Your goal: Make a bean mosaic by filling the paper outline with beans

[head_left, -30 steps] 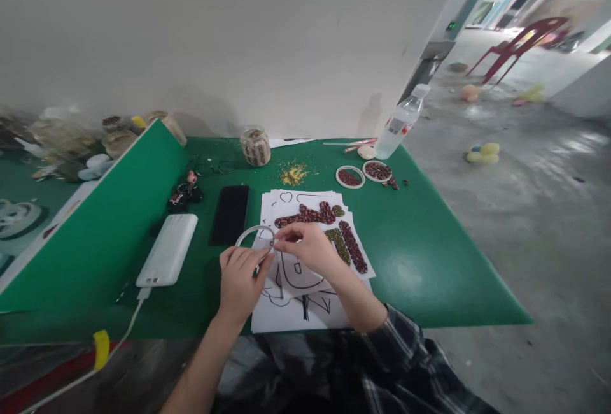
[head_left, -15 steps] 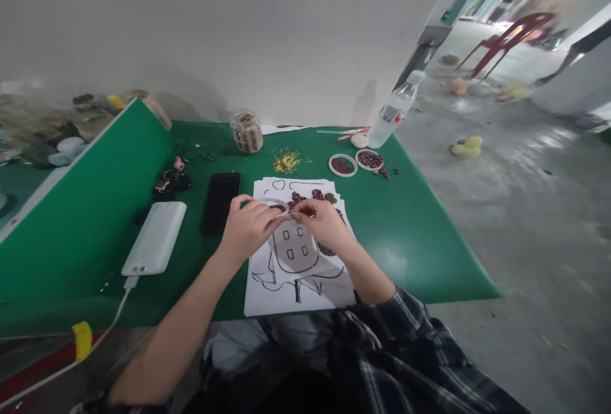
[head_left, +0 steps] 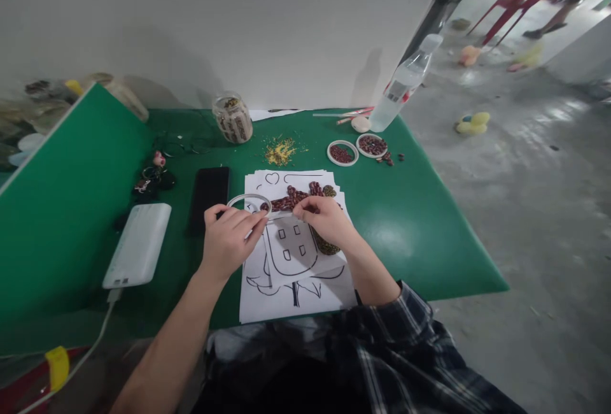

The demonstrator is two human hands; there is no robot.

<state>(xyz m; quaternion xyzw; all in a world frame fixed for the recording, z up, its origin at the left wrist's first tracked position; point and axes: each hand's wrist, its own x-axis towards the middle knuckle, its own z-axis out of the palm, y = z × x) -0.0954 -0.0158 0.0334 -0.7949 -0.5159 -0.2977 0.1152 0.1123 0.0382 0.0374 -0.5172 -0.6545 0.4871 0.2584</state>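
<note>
My left hand (head_left: 229, 235) holds a roll of clear tape or a thin ring (head_left: 251, 197) between thumb and fingers, over the upper left of the drawing. My right hand (head_left: 327, 218) is pinched at the beans on the paper; what its fingertips hold is too small to make out. White sheets (head_left: 258, 302) with black line drawings lie stacked on the green table. Dark red beans (head_left: 296, 199) form a band across the top sheet. Green beans (head_left: 329, 191) lie at its right, with more (head_left: 327, 245) partly under my right wrist.
Two round lids (head_left: 342, 153) (head_left: 372, 145) of red beans stand at the back right, near a water bottle (head_left: 401, 92). Yellow bits (head_left: 280, 151) lie behind the paper, by a jar (head_left: 232, 120). A phone (head_left: 207, 200) and white power bank (head_left: 138, 245) lie left.
My left hand has moved left with the ring, away from my right hand, uncovering more red beans. The fingertips of both hands are now apart. The view has shifted slightly.
</note>
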